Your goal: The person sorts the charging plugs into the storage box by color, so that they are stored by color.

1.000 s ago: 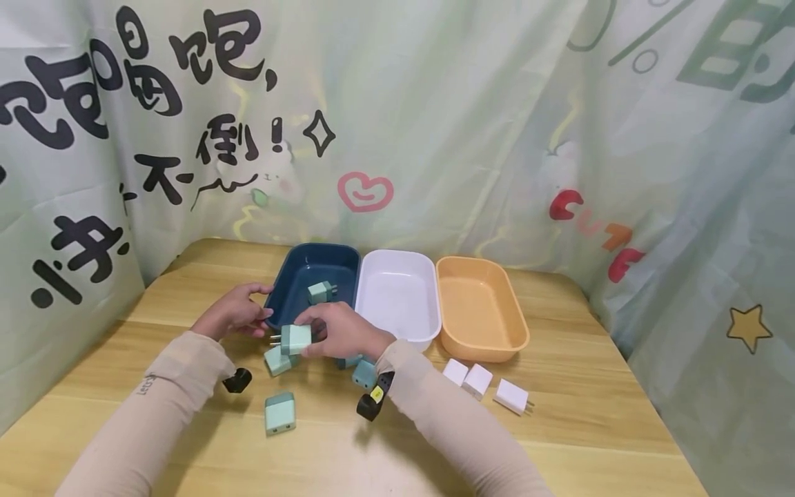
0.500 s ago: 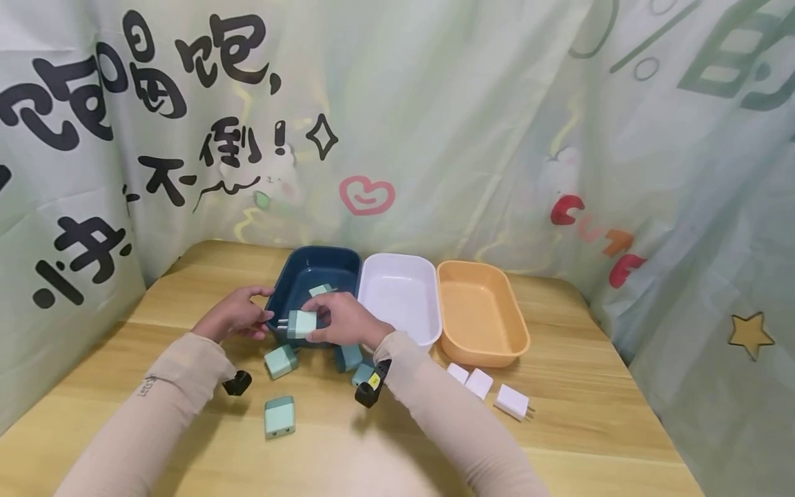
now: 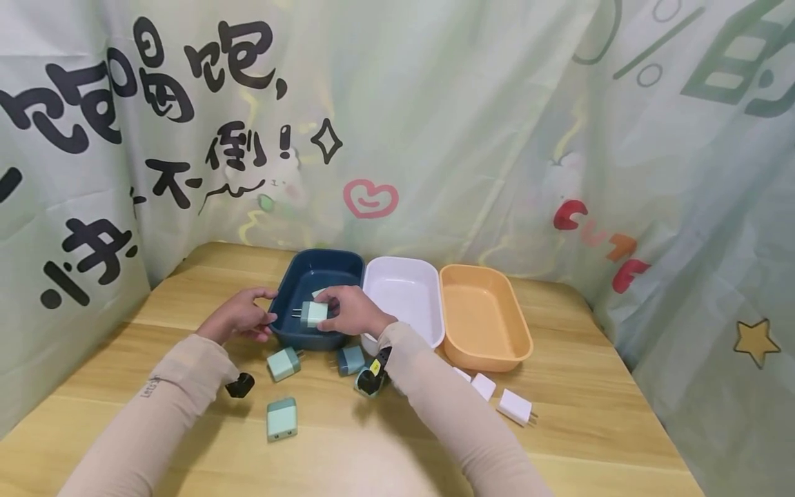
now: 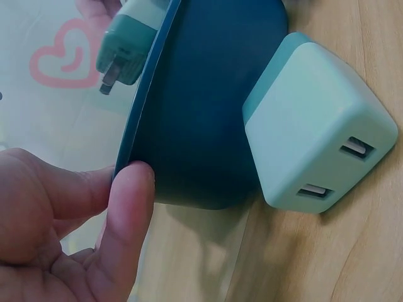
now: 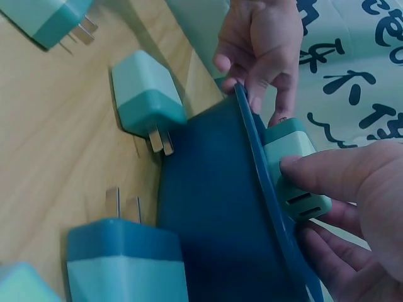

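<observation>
My left hand pinches the left rim of a dark blue tray between thumb and finger; the left wrist view shows the thumb against its outer side. Over that tray, my right hand holds a light green two-port charger plug between thumb and fingers, prongs pointing left. Another green plug inside the tray is mostly covered by the right hand. In front of the tray lie a green plug, a second green plug and a blue plug. My right wrist strap partly hides one more.
Right of the blue tray stand a white tray and an orange tray, side by side. A white plug and other white plugs lie before the orange tray. A printed curtain hangs behind the wooden table.
My right hand has carried the green plug from in front of the blue tray, back and to the right, over the tray. The left hand has stayed at the rim.
</observation>
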### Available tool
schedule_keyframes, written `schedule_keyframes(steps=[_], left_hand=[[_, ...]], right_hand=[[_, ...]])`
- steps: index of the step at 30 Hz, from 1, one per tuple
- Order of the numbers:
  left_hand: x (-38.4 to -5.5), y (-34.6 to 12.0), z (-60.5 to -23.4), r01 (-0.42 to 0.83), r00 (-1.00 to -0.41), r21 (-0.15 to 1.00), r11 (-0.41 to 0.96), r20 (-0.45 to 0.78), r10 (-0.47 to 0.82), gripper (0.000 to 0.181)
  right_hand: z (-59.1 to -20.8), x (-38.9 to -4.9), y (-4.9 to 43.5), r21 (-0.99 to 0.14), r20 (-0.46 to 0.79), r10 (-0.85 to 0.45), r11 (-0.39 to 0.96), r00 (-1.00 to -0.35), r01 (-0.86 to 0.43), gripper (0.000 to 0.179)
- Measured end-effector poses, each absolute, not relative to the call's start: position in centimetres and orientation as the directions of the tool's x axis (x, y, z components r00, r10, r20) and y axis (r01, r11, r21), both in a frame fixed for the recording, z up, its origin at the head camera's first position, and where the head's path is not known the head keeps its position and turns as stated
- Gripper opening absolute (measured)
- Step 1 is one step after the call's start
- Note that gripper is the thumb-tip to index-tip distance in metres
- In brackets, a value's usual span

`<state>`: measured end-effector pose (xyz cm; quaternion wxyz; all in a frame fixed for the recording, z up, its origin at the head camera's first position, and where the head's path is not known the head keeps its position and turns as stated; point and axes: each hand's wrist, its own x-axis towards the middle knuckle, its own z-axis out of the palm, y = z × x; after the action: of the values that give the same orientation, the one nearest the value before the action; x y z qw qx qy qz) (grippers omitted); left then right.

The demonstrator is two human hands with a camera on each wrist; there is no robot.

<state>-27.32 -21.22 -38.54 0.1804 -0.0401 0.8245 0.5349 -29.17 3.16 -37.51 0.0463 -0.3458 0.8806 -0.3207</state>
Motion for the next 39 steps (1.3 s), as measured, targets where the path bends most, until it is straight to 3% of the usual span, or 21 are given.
schedule_keyframes(steps=[23,39], left_hand=[[-27.4,-21.0,-38.6,-0.275,-0.93,0.854,0.442,-0.353,0.105,0.06],[-27.3,-21.1,-38.3,-0.269,-0.927,0.87,0.414,-0.351,0.134,0.062]], right_hand=[[-38.2,-29.8,3.9,-0.628,0.088,-0.587,0.595,-0.805,-0.502,0.041],[-37.9,-27.4,4.6,-0.626,0.107,-0.666,0.532,-0.738,-0.57,0.047]])
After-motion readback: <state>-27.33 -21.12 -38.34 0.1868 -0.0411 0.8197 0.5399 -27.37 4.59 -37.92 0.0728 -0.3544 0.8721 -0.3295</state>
